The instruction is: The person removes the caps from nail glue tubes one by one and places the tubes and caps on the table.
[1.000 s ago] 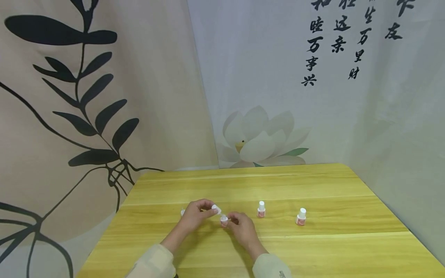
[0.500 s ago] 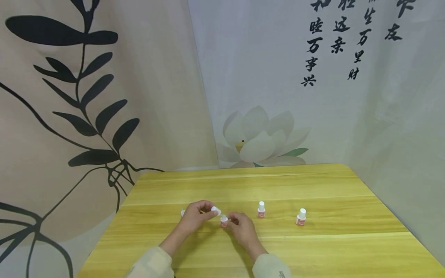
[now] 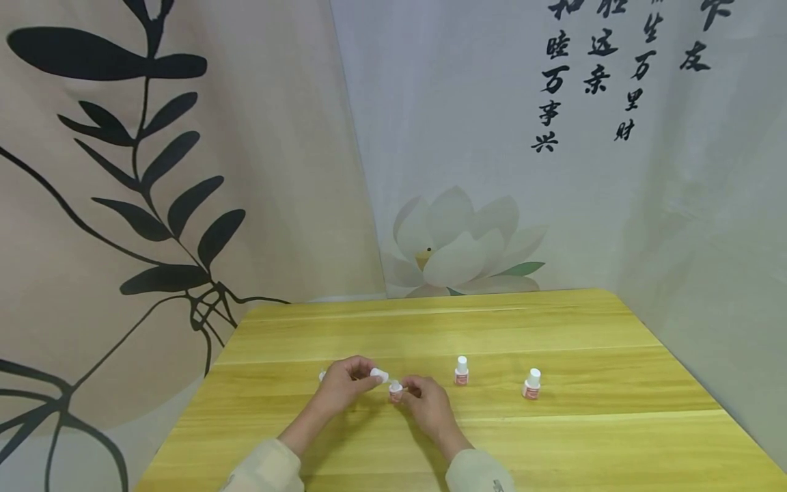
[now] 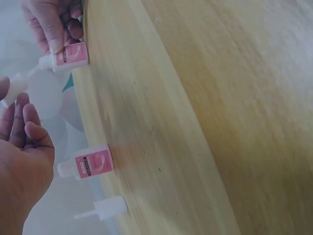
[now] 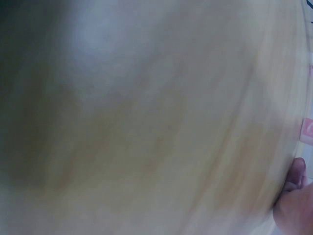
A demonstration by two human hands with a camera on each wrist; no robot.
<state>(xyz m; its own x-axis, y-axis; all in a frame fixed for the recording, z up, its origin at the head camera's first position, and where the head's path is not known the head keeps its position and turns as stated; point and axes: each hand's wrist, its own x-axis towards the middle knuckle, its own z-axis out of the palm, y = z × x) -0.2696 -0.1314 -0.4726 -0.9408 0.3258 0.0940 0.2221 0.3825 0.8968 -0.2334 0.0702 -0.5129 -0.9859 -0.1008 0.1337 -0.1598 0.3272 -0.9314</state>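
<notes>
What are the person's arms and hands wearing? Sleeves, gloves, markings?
Left hand and right hand: no gloves. Left sleeve and right sleeve: pale cream, ending short of the wrists. Small dark marking on the right one, unreadable.

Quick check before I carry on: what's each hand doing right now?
Left hand: closed, pinching a white cap.
Right hand: closed, holding a small pink-labelled bottle.

passage: front-right tabletop (image 3: 615,451) | obstacles: held bottle (image 3: 395,393), two upright capped bottles (image 3: 531,387)
</notes>
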